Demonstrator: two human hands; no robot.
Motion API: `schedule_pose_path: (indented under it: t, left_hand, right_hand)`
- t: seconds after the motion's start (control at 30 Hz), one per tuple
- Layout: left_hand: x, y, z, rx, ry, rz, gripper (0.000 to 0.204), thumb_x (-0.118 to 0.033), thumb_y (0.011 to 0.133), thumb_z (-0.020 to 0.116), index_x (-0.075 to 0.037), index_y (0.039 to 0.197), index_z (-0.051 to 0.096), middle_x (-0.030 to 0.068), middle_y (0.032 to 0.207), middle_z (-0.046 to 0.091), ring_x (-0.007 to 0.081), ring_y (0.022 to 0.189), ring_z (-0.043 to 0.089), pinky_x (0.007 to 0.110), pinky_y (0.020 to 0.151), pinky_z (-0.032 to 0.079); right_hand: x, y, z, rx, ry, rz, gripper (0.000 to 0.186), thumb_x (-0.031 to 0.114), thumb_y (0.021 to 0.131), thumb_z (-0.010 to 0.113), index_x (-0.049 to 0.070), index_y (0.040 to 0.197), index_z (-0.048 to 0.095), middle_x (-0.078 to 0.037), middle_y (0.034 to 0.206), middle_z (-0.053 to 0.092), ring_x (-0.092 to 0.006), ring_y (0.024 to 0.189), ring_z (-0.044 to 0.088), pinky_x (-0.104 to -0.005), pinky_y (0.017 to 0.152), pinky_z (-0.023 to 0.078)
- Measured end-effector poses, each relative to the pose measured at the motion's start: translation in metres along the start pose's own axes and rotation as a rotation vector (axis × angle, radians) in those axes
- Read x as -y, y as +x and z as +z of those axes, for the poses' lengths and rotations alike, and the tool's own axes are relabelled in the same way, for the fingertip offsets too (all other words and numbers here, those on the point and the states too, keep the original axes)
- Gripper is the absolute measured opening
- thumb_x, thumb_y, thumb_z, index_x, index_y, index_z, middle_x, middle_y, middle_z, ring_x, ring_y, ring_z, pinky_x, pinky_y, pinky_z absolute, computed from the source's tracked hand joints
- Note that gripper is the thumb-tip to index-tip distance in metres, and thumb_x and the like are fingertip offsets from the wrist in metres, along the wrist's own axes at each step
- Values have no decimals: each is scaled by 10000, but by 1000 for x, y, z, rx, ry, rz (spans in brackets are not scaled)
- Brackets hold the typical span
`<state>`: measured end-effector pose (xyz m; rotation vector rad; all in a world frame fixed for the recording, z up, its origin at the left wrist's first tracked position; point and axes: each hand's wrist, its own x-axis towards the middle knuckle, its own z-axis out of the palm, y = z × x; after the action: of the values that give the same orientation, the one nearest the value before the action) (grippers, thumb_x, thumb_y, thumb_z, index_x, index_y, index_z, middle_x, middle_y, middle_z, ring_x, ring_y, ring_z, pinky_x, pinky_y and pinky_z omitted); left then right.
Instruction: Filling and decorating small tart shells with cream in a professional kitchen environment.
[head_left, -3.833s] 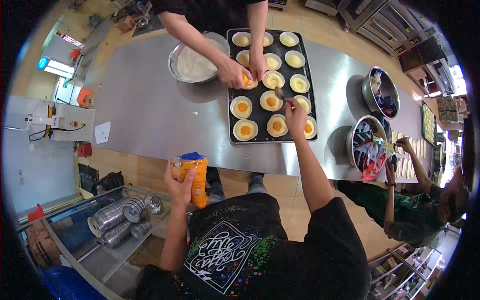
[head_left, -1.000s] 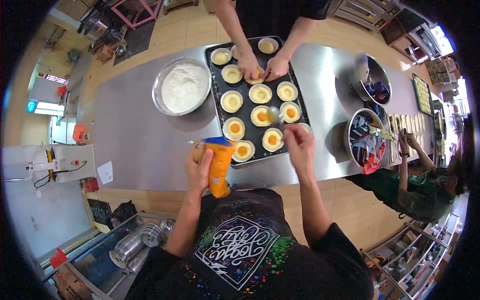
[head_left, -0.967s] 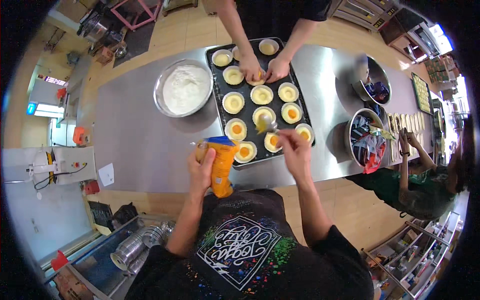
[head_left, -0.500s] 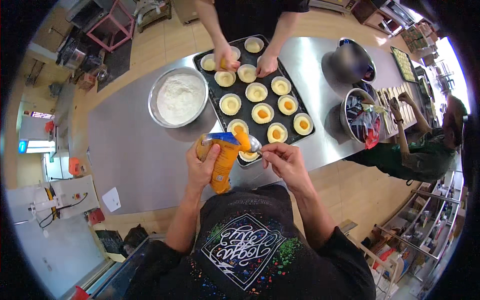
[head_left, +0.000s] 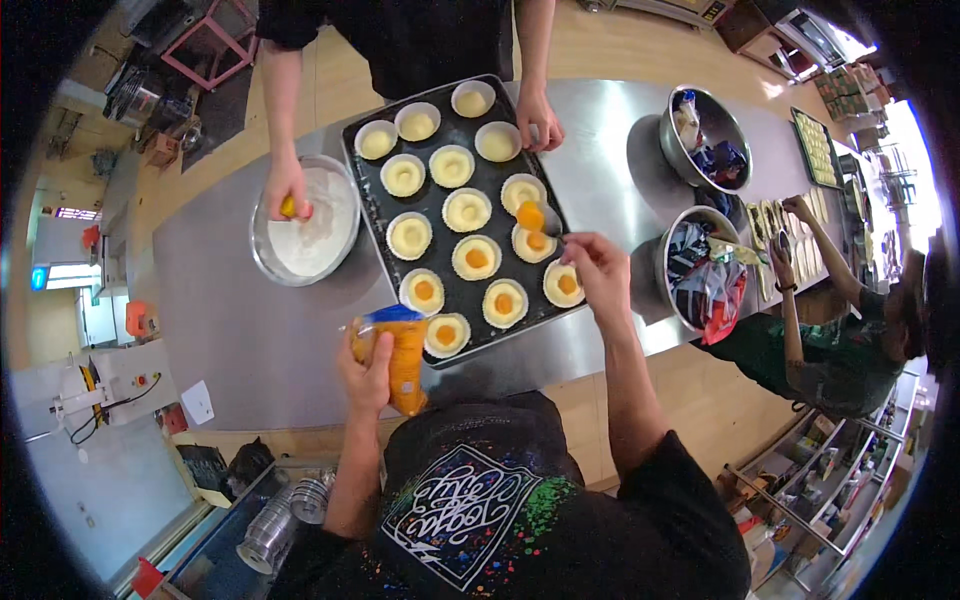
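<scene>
My left hand (head_left: 367, 375) is wrapped around an orange-yellow plastic pouch (head_left: 405, 362) with a blue top, upright at the table's near edge. My right hand (head_left: 600, 272) pinches the handle of a metal spoon (head_left: 551, 222). A lump of orange filling (head_left: 529, 215) sits on the spoon, above the right side of a dark baking tray (head_left: 462, 298). Several dough rounds in white paper cups fill the tray. The nearer ones, like one dough round (head_left: 505, 303), carry an orange dab in the middle; the farther ones are plain, some with a hollow.
Across the table, a co-worker's hand (head_left: 287, 190) holds something yellow and red over a metal bowl (head_left: 258, 250) of white flour; the other hand (head_left: 540, 120) rests by the tray's far corner. Two metal bowls with wrappers stand at right. Another person works at long dough strips beyond.
My right hand has carried the loaded spoon from the pouch's mouth out over the tray's right side. The co-worker's hand has gone from the tray to the flour bowl. My view has shifted.
</scene>
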<state>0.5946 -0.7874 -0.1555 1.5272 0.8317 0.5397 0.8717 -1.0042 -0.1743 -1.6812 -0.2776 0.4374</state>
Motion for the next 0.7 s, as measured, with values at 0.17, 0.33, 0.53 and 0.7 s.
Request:
schedule_pose_path:
  t: [0.17, 0.33, 0.53, 0.7]
  left_hand:
    - [17, -7, 23, -167, 85, -35, 263, -190, 983, 696, -19, 1173, 634, 62, 985, 690, 130, 800, 601, 245, 742, 497]
    - [22, -16, 38, -299, 35, -91, 256, -206, 991, 682, -16, 1157, 642, 57, 972, 684, 134, 794, 595, 256, 746, 498]
    - [14, -13, 54, -314, 138, -11, 251, -221, 996, 671, -15, 1138, 647, 54, 962, 680, 133, 777, 586, 260, 729, 496]
    - [24, -7, 56, -330, 70, -57, 235, -223, 998, 670, -18, 1112, 653, 47, 923, 676, 129, 746, 574, 262, 699, 490]
  right_hand:
    - [-70, 95, -15, -121, -695, -464, 169, 96, 887, 650, 70, 1023, 748, -65, 873, 719, -230, 691, 650, -320, 625, 505]
    - [-144, 143, -3, -13, -1253, -716, 129, 169, 888, 659, 118, 981, 732, -61, 848, 680, -293, 736, 674, -401, 658, 527]
    - [-156, 138, 1, 55, -1110, -522, 130, 146, 890, 648, 116, 985, 731, -56, 858, 687, -289, 746, 676, -383, 668, 527]
    - [-149, 132, -2, -8, -900, -491, 130, 129, 887, 657, 104, 985, 737, -49, 878, 695, -277, 750, 676, -371, 665, 525]
